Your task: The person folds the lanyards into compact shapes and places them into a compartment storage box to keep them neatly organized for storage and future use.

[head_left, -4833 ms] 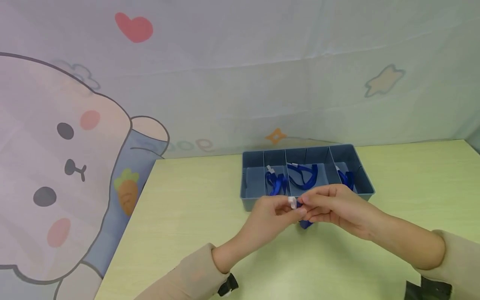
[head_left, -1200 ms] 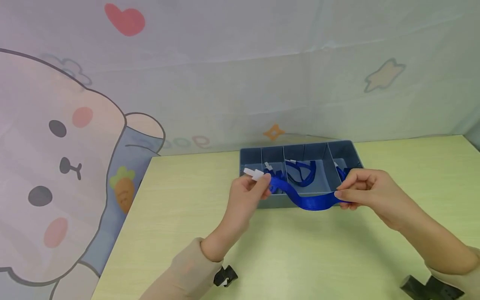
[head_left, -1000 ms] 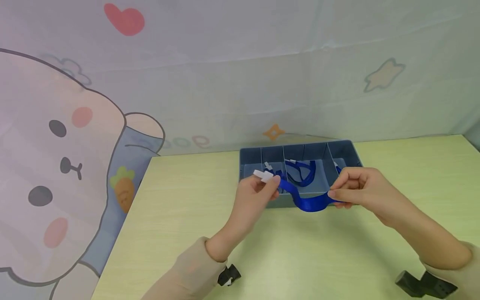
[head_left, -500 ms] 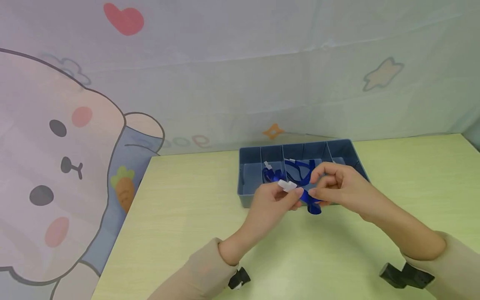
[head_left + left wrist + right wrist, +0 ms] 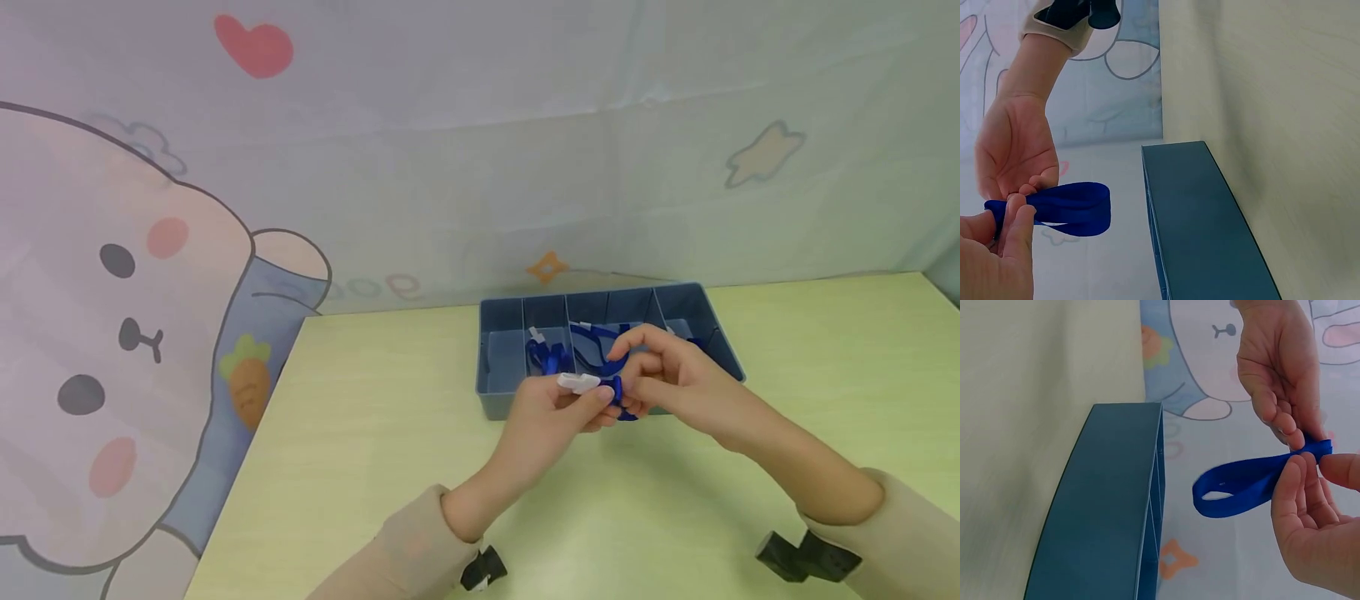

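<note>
A blue lanyard (image 5: 1079,209) with a white plastic clip (image 5: 579,382) is held up between both hands, just in front of the tray. My left hand (image 5: 551,421) pinches the strap right beside the clip, which sticks out past the index finger. With thumb and fingers my right hand (image 5: 671,383) pinches the gathered strap close by, so the hands nearly touch. In the right wrist view a loop of the lanyard (image 5: 1235,487) hangs out from the fingers. The clip is out of sight in both wrist views.
Behind the hands stands a blue-grey divided tray (image 5: 495,404) on the pale table (image 5: 375,417). Other blue lanyards lie in its compartments, one bundle (image 5: 551,357) left of a looped one (image 5: 592,342); the right-hand one is mostly covered. A printed cloth (image 5: 450,167) hangs behind.
The strap was stretched between the hands about a second ago. The right hand has since come left to the left hand, which moved right, and the strap is now gathered into folds.
</note>
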Motion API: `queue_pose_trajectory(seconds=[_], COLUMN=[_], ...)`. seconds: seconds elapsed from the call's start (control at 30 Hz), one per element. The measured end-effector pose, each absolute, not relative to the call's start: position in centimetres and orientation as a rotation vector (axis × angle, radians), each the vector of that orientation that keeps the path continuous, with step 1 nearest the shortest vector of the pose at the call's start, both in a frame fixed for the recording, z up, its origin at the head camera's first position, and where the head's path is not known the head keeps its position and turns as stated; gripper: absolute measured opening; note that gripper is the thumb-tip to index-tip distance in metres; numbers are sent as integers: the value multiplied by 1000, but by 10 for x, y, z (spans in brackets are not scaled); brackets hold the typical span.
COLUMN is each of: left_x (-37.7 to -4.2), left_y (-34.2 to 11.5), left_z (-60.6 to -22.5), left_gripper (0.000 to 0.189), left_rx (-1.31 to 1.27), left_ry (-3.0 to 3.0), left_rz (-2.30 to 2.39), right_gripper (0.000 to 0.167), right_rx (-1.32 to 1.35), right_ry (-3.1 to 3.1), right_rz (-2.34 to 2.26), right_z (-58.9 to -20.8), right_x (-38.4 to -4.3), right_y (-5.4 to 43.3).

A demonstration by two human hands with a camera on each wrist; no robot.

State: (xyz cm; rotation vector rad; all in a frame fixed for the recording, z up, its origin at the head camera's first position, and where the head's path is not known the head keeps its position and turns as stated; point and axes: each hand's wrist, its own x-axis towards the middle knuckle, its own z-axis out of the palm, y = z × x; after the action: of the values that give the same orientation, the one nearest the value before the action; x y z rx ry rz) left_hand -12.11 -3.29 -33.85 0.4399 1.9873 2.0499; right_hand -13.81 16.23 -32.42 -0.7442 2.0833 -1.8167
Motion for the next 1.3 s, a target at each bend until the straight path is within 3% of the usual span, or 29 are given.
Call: queue_pose_trajectory(seconds=[0.23,0.5,0.83,1.1,1.3], left_x=[-120,-122,-126,-128,-129], left_y=[-34,-33,-43,-47,-45], left_z=[-339,-337,-335,-338,-345], left_gripper=[20,22,22,22,17], left_rx=[475,325,224,168,95], left_ry=[1937,1906,1815,1786,1682], left_rz=[2071,2156,2227,2227,2179], right_gripper=[19,5,42,33,36], right_rx=[-733,-766,-1117,-1126,-1385], right_ry=[2172,2479,2580,2311,1941], right_rz=[-1843,-1732,-1572,-1920,-2097], right_z=[-328,-330,-350,-360,-360], right_x=[-137,-137,-149,-149,-152], right_y=[159,154,180,187,186])
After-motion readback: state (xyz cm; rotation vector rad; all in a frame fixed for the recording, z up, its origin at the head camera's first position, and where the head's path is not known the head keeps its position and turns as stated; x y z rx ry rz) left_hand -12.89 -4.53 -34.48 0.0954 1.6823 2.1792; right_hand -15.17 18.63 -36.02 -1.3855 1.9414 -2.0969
